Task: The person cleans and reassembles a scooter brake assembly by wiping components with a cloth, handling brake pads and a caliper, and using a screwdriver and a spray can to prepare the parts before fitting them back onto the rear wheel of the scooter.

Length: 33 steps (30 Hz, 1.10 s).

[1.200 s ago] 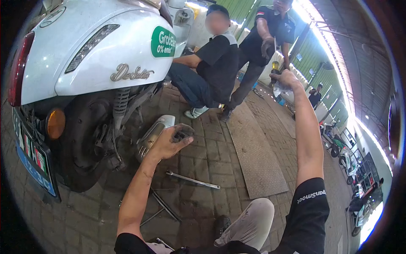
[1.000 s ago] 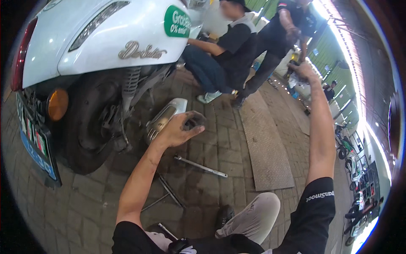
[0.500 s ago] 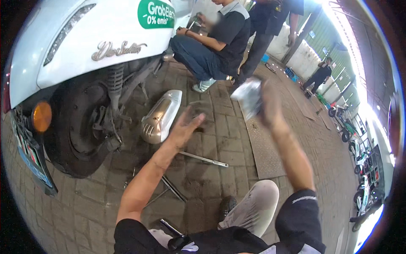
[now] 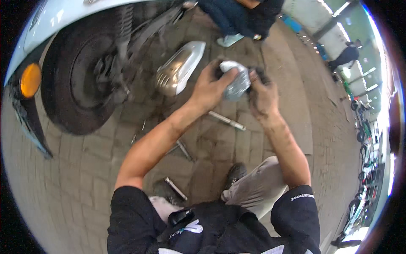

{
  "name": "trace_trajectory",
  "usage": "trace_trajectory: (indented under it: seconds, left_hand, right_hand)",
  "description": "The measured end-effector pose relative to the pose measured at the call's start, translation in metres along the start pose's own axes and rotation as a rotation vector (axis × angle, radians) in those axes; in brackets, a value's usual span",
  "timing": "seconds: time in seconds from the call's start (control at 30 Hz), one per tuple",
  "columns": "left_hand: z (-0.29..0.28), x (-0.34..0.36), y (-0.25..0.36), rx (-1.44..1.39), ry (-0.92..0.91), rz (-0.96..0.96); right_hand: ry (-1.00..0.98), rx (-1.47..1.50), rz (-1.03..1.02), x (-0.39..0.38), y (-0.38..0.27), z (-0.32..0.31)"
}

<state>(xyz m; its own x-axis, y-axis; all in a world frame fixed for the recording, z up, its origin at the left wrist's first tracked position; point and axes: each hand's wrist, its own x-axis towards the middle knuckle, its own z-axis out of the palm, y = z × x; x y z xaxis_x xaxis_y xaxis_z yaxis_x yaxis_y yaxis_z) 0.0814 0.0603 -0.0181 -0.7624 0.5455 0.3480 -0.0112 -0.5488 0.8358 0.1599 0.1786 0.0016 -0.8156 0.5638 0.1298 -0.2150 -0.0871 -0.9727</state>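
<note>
My left hand (image 4: 209, 89) and my right hand (image 4: 263, 95) meet around a clear crinkled plastic packet (image 4: 236, 88), its contents too indistinct to name. The left thumb presses on its front while the right fingers, darkened with grime, grip its right side. Behind my left hand, a white and bronze scooter cover (image 4: 179, 67) lies on the pavers. A steel bar tool (image 4: 228, 122) is on the ground below the packet, with more metal tools (image 4: 182, 148) to the lower left and another (image 4: 175, 188) beside my foot.
A white scooter's rear wheel (image 4: 55, 95), suspension (image 4: 124, 34) and orange reflector (image 4: 30, 79) fill the left. A crouching co-worker (image 4: 241, 17) is beyond the cover. A metal plate (image 4: 287, 127) lies rightward; another person (image 4: 344, 57) and parked scooters (image 4: 363, 139) are farther right.
My right hand has come back from the standing co-worker with the packet, down and leftward to meet my left hand, which has closed on it. My view has tilted down.
</note>
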Motion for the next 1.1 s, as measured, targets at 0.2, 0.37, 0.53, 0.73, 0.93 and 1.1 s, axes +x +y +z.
trace_trajectory:
  seconds: [0.2, 0.37, 0.53, 0.73, 0.93, 1.1]
  left_hand:
    - [-0.014, 0.003, -0.005, 0.211, 0.0, 0.146]
    - [-0.027, 0.007, -0.002, 0.62, -0.028, 0.191]
    - [-0.022, 0.012, -0.012, 0.186, 0.162, -0.032]
    - [-0.051, 0.004, -0.01, -0.324, -0.025, -0.465]
    - [-0.141, -0.042, 0.015, 0.534, 0.29, -0.441]
    - [-0.237, -0.169, -0.037, 0.562, 0.529, -0.574]
  right_hand:
    - [-0.295, -0.015, 0.095, -0.008, -0.004, 0.006]
    - [-0.287, -0.377, -0.049, -0.008, 0.005, -0.002]
    - [-0.028, -0.481, -0.354, -0.002, 0.002, 0.003]
    - [-0.403, -0.867, -0.803, 0.001, 0.028, 0.027]
    - [-0.58, -1.144, -0.679, 0.02, 0.115, 0.046]
    - [-1.078, -1.635, -0.259, -0.002, 0.275, 0.027]
